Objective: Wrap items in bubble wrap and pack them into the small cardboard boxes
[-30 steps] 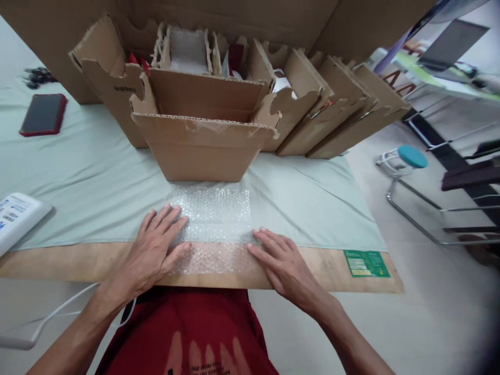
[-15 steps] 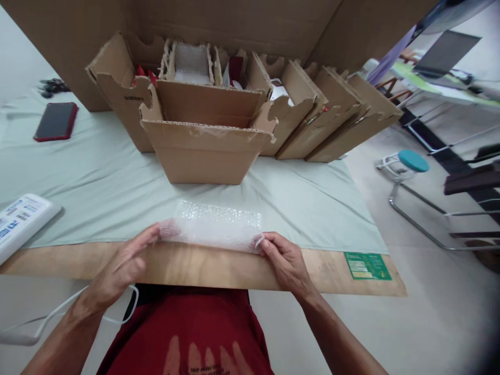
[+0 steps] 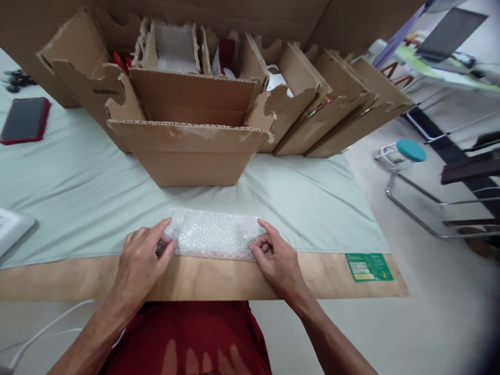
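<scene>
A folded sheet of clear bubble wrap [image 3: 213, 234] lies on the pale green cloth [image 3: 312, 208] near the table's front edge. My left hand [image 3: 142, 260] pinches its left end with thumb and fingers. My right hand [image 3: 275, 258] pinches its right end the same way. Just behind the wrap stands an open cardboard box [image 3: 187, 151] whose inside is not visible.
Several more cardboard boxes [image 3: 332, 109] stand in a row behind, some with red and white items inside. A red-cased phone [image 3: 23, 120] lies at far left, a white device [image 3: 10, 229] at the left edge. A green sticker [image 3: 369, 266] marks the wooden edge. Stool [image 3: 410, 151] at right.
My hands went from lying flat on the spread bubble wrap to lifting its near edge and folding it away from me. The wrap is now a narrower doubled strip held at both ends.
</scene>
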`<move>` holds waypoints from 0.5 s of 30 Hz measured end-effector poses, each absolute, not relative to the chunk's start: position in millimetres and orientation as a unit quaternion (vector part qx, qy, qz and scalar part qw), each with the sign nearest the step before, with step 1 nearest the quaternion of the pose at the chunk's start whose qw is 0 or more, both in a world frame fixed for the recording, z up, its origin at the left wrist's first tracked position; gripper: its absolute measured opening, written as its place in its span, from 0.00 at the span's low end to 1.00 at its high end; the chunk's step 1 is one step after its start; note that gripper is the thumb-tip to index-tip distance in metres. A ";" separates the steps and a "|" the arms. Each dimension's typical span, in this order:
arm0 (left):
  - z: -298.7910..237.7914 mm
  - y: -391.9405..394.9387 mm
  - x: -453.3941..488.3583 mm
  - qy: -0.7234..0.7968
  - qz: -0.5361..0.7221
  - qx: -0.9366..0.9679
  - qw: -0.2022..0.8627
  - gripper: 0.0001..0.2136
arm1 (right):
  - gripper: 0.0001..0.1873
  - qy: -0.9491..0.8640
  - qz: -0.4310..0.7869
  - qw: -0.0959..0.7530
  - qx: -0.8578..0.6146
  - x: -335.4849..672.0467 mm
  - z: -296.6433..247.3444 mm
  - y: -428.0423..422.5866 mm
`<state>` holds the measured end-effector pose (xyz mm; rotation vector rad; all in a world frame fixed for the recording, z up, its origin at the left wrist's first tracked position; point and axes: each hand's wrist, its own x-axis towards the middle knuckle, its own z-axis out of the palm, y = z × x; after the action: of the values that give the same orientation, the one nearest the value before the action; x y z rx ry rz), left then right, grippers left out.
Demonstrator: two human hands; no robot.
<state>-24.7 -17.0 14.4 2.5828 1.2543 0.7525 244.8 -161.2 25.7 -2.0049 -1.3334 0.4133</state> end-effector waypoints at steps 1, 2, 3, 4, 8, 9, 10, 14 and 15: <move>15.0 -17.1 -24.6 0.419 0.240 0.873 0.070 0.16 | 0.25 -0.529 0.126 0.321 -0.775 245.0 23.3 -160.5; 15.9 -17.4 -24.7 0.420 0.230 0.876 0.058 0.16 | 0.25 -0.543 0.100 0.301 -0.778 246.0 21.8 -160.5; 16.9 -17.6 -25.0 0.424 0.222 0.876 0.049 0.17 | 0.25 -0.553 0.082 0.285 -0.779 247.9 21.2 -160.9; 18.1 -17.7 -25.5 0.432 0.216 0.875 0.044 0.18 | 0.26 -0.560 0.073 0.272 -0.779 250.6 21.7 -161.5; 23.8 -16.9 -28.5 0.475 0.189 0.857 0.068 0.22 | 0.23 -0.584 0.059 0.255 -0.769 266.7 29.0 -158.6; 24.9 -16.2 -29.3 0.483 0.182 0.853 0.076 0.23 | 0.22 -0.587 0.049 0.250 -0.768 270.5 30.6 -155.6; 25.7 -15.2 -30.0 0.489 0.173 0.851 0.081 0.22 | 0.21 -0.589 0.037 0.241 -0.770 273.6 31.5 -151.8; 25.0 -9.9 -31.2 0.500 0.140 0.851 0.081 0.14 | 0.19 -0.609 0.015 0.193 -0.770 276.3 28.0 -135.1; 24.2 -8.6 -31.0 0.500 0.135 0.851 0.084 0.11 | 0.15 -0.615 0.021 0.188 -0.766 274.7 26.2 -132.3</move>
<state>-31.0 -8.6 24.2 2.5403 1.4909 0.4020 274.7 -132.3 26.2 -2.1539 -1.7301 0.0604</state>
